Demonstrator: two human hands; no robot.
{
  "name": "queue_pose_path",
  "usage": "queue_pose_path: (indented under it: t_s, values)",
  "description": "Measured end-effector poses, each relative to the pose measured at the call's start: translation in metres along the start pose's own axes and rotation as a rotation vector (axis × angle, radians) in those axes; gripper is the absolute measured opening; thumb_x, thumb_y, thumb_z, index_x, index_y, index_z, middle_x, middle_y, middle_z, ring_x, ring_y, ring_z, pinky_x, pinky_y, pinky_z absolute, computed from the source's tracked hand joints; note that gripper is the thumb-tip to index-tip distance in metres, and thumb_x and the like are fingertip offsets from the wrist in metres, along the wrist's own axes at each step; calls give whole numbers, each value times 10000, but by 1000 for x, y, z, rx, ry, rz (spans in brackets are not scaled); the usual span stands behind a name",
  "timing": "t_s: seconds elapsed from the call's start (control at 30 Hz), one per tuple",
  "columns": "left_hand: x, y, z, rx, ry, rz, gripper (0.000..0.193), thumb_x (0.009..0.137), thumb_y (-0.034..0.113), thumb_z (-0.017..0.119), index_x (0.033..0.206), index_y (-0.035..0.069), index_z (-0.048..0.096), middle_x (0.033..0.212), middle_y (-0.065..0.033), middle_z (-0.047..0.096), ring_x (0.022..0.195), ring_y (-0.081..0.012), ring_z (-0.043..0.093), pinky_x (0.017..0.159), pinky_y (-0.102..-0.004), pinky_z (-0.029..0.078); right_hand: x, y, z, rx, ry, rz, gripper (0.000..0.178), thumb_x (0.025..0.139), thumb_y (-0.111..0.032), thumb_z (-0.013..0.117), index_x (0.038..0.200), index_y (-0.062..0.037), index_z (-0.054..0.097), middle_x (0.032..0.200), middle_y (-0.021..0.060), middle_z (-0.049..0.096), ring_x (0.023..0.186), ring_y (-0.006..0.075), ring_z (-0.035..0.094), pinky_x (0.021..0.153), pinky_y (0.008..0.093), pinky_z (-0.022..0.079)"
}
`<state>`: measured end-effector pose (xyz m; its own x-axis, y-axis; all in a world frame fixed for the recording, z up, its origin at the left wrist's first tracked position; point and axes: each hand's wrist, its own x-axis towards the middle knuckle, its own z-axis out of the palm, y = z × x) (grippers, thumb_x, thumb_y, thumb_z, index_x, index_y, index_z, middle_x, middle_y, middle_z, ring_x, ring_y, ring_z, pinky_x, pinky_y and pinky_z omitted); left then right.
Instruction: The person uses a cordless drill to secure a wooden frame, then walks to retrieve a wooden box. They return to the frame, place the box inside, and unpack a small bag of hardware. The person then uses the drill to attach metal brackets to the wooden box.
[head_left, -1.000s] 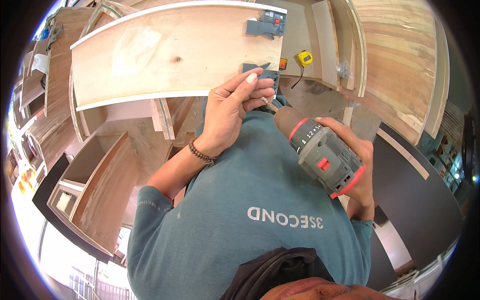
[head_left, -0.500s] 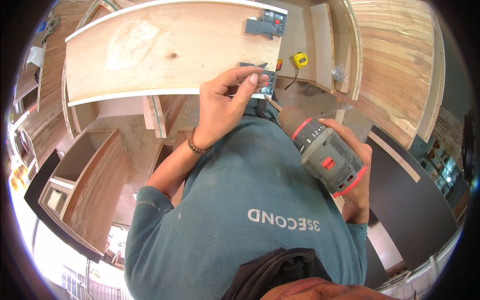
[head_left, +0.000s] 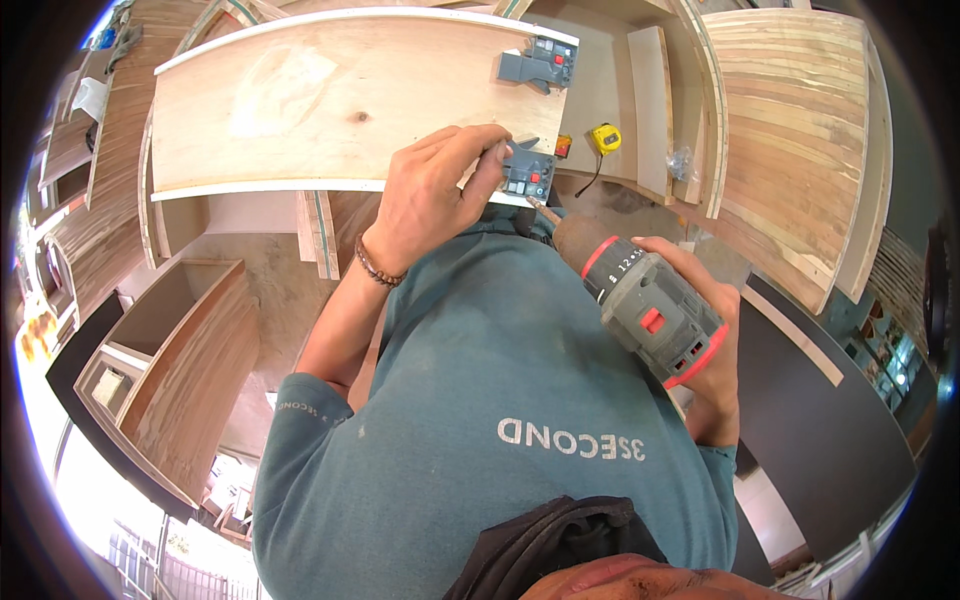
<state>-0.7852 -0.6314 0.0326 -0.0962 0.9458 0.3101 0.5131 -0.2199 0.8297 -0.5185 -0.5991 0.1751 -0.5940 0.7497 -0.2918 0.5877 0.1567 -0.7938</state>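
Note:
My right hand (head_left: pixel 715 325) grips a grey and red cordless drill (head_left: pixel 655 310). Its bit (head_left: pixel 542 207) points at the near right corner of a plywood drawer panel (head_left: pixel 330 110) with white edges. At that corner lies a grey plastic drawer clip (head_left: pixel 527 174) with a small red tab. My left hand (head_left: pixel 430 190), a bead bracelet on its wrist, pinches the clip's left end; the fingers hide that part. A matching drawer clip (head_left: pixel 540 65) sits at the panel's far right corner. Whether the bit touches the clip, I cannot tell.
A yellow tape measure (head_left: pixel 605 138) and a small red and yellow item (head_left: pixel 563 146) lie right of the panel, inside a cabinet frame (head_left: pixel 648 95). Wooden panels (head_left: pixel 785 130) stand at the right, near a dark board (head_left: pixel 820 400). An open wooden box (head_left: pixel 180 350) is at the left.
My left hand has shifted left and slightly down, uncovering more of the near clip. The panel appears a little further right and lower in view. The drill has barely moved.

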Motion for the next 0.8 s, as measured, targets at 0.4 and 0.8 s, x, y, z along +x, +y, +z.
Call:
queue_pose_path:
  t_s: [0.4, 0.8]
  values:
    - [-2, 8, -1, -220, 48, -300, 277, 990, 77, 561, 1222, -36, 663, 975, -139, 771, 893, -199, 746, 792, -319, 593, 0, 3, -1, 12, 3, 4, 678, 651, -95, 844, 1293, -20, 638, 1147, 166, 728, 1014, 239, 742, 865, 320, 567]
    - [-21, 34, 21, -1384, -72, -1226, 255, 995, 197, 667, 1158, 2, 684, 1067, -130, 737, 926, -187, 735, 855, -318, 622, 0, -4, -4, -32, -4, 35, 669, 658, -97, 850, 1283, -2, 634, 1121, 161, 731, 952, 227, 741, 829, 306, 558]
